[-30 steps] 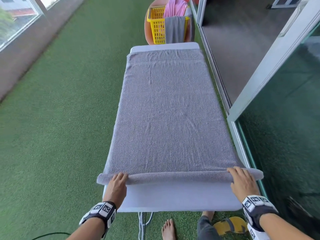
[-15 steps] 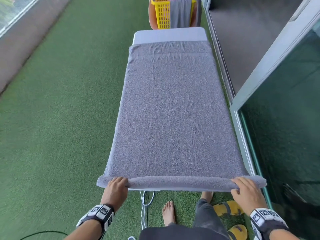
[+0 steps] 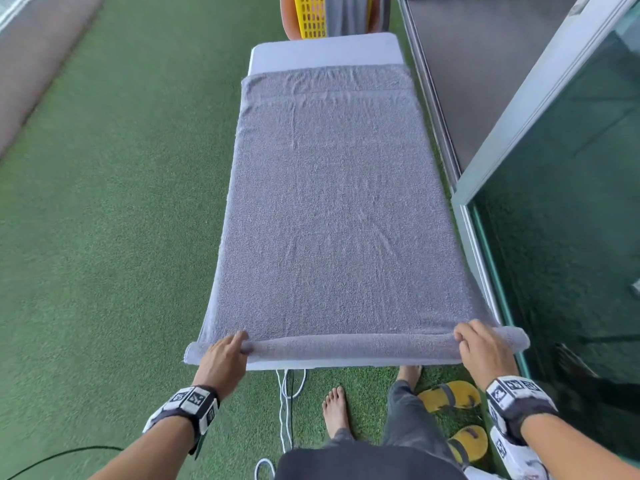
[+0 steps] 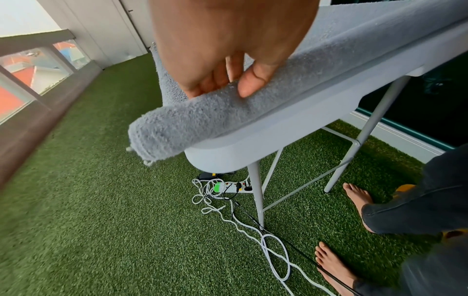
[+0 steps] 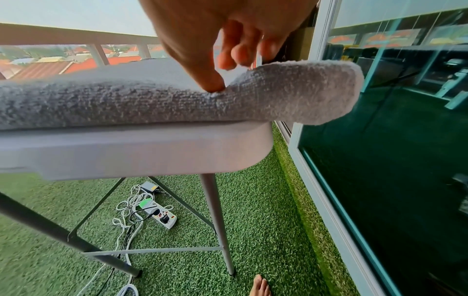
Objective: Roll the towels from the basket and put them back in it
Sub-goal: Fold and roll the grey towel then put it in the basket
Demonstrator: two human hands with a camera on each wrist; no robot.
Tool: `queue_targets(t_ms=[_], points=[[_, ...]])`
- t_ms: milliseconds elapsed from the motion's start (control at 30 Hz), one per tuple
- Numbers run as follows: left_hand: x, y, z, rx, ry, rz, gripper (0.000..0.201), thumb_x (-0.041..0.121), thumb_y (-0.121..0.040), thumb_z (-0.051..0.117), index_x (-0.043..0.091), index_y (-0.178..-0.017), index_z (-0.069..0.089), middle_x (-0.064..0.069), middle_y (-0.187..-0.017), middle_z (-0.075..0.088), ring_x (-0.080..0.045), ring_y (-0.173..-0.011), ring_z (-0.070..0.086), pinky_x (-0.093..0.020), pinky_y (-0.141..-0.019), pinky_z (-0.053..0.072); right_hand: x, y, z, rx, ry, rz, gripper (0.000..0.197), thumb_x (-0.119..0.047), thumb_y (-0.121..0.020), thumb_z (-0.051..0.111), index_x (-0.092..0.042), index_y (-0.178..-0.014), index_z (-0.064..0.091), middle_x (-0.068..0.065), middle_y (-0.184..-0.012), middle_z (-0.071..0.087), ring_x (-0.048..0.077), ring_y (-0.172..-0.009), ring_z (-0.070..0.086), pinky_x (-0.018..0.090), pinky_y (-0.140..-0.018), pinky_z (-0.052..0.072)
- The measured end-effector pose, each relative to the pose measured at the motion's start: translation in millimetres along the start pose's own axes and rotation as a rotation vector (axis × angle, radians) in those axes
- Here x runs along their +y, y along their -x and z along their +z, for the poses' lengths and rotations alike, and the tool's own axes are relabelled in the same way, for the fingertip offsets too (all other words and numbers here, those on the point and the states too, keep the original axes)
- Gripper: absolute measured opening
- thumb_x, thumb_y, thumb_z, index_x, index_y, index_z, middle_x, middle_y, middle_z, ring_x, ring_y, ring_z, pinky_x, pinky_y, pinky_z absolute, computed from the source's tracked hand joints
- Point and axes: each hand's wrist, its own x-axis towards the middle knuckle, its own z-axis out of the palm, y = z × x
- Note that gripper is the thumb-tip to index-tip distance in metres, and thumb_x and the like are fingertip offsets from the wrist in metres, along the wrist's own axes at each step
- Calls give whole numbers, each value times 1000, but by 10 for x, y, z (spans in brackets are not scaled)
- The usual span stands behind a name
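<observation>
Towel roll [image 3: 349, 348] under L hand [image 3: 223, 358] & R hand [image 3: 485, 355]; grip prob. loose.

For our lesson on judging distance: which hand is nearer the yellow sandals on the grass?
Right. The right hand grips the towel roll almost above the sandals; the left hand grips the roll's other end.

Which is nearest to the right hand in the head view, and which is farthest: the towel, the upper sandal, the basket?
1. Towel: its rolled edge lies under the right hand, touching it.
2. Upper sandal: on the grass, just behind the hand.
3. Basket: far ahead, at the view's top edge.
</observation>
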Motion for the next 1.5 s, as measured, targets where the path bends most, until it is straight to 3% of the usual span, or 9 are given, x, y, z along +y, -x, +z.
queue_targets(t_ms=[67, 300, 633, 767, 900, 1100, 1200, 1300, 1500], points=[[31, -26, -4, 76, 29, -5, 35, -14, -81, 52, 5, -110, 57, -8, -98, 59, -11, -67, 52, -10, -56, 37, -15, -12, 42, 14, -59, 32, 31, -1, -81, 59, -25, -76, 41, -5, -77, 44, 15, -59, 45, 31, -46, 40], [-4, 1, 40, 115, -177, 39, 29, -12, -68, 67, 14, -78, 58, 1, -78, 55, -14, -68, 44, -26, -60, 39, 98, 148, 220, -56, 15, -83, 47, -11, -63, 80, -19, -106, 60, -4, -108, 58, 19, -100, 53, 40, -90, 50], [-27, -17, 146, 100, -180, 57, 41, -2, -66, 72, 5, -104, 59, -7, -97, 62, -20, -87, 52, -36, -76, 55, -70, -303, -39, -159, 216, -7, 19, -33, -87, 46, -37, -99, 60, -21, -106, 62, 6, -98, 47, 33, -86, 26], [-41, -115, 124, 110, -142, 61, 30, -12, -71, 67, 6, -94, 64, -4, -89, 65, -20, -80, 55, -33, -71, 54, -96, -426, -92, -196, 106, 20, 30, -19, -86, 53, -35, -110, 59, -14, -113, 62, 12, -102, 53, 36, -90, 33], [-11, -254, 31, 73, -142, 23, 26, -15, -75, 59, 7, -88, 67, -5, -80, 67, -21, -71, 56, -32, -63, 51, -84, -522, -116, -111, 41, 45, 34, -3, -80, 62, -31, -88, 45, -4, -92, 52, 21, -74, 50, 34, -72, 37], [33, -493, -19, 70, -87, -45, 29, -13, -78, 56, 8, -97, 56, -5, -86, 56, -16, -64, 52, -29, -57, 48, -157, -438, 5, 7, 127, -96, 47, 14, -60, 63, -23, -70, 35, -7, -68, 34, 19, -62, 39, 30, -57, 32], [54, -485, -9, 121, -202, -3, 33, -15, -68, 59, 11, -88, 57, -2, -86, 55, -18, -75, 44, -33, -64, 43, -87, -264, 166, 56, 173, -94, 33, 1, -62, 68, -15, -88, 55, 3, -85, 54, 24, -76, 48, 40, -70, 46], [88, -448, 40, 148, -204, 31, 38, -23, -61, 58, 10, -80, 53, -4, -78, 53, -20, -69, 42, -35, -59, 45, -30, -151, 210, 58, 169, -100, 52, -8, -60, 76, -7, -110, 62, 9, -109, 63, 28, -96, 53, 46, -83, 51], [111, -457, 81, 129, -123, 5, 38, -21, -62, 53, 7, -87, 58, -7, -84, 59, -25, -75, 49, -38, -63, 48, -4, -290, 136, 85, 84, -105, 41, -1, -64, 75, -11, -103, 70, 3, -101, 68, 25, -96, 59, 44, -85, 51]])
